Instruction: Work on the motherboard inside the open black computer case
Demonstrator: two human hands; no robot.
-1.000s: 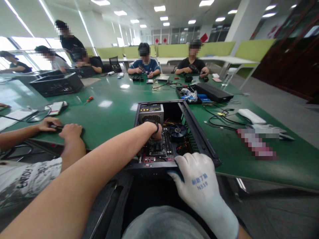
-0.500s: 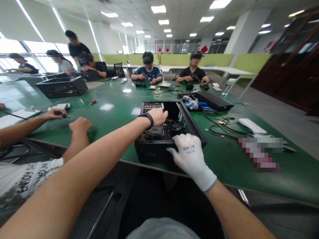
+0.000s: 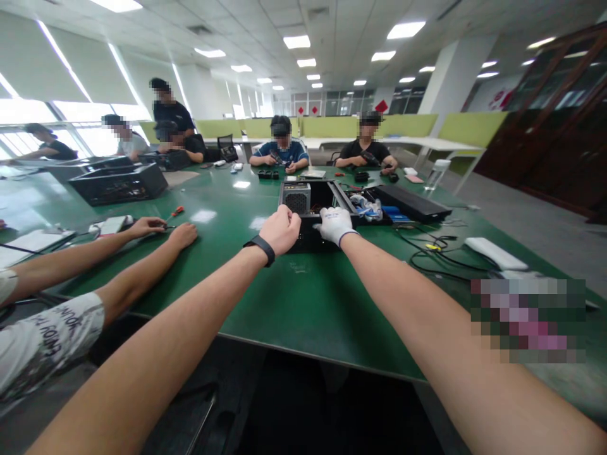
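An opened black computer case (image 3: 309, 243) lies on the green table in front of me, its interior facing up. Inside at its far left a power supply (image 3: 296, 201) shows its grille; much of the other contents is hidden. My left hand (image 3: 281, 230), bare with a black wristband, has its fingers curled over the left part of the near edge. On the right part of that edge, my right hand (image 3: 336, 225) in a white glove is closed around the rim. Both arms reach far forward.
Beside the case on the right is an open black box (image 3: 408, 203) with blue and white items, then black cables (image 3: 422, 249) and a white bar-shaped object (image 3: 496, 253). A co-worker's hands (image 3: 183, 236) rest at left near a screwdriver (image 3: 177, 212). Another case (image 3: 121, 183) stands further left.
The computer case has slid away from me across the table, and both hands have gone with it. My left hand has moved from above the interior to the near edge.
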